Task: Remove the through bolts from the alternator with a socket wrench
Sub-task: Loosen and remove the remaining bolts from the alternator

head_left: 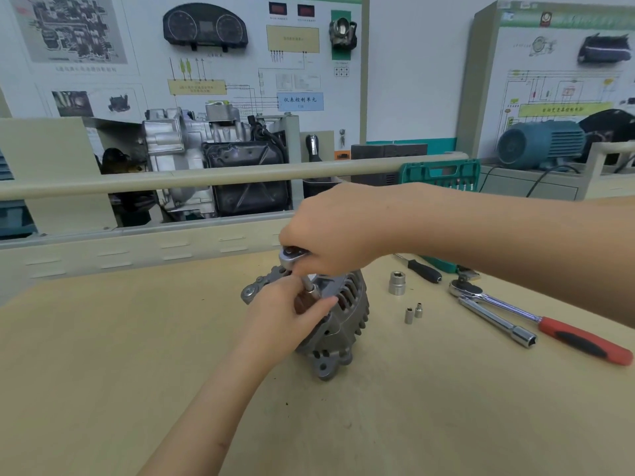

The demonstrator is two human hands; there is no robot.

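The alternator stands on the workbench. Above it, the right hand grips the socket wrench head. The left hand pinches the wrench's extension bar against the housing.

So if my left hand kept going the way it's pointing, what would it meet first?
Your left hand points up and away, fingers at the socket extension. Straight on, it would probably meet your right hand on the ratchet first, though depth is unclear.

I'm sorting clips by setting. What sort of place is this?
Probably an automotive training workshop. White wall boards carry wiring diagrams and a mounted black instrument cluster, a silver cutaway gearbox stands on a display stand, and a grey metal alternator sits on the beige workbench among loose sockets and ratchets.
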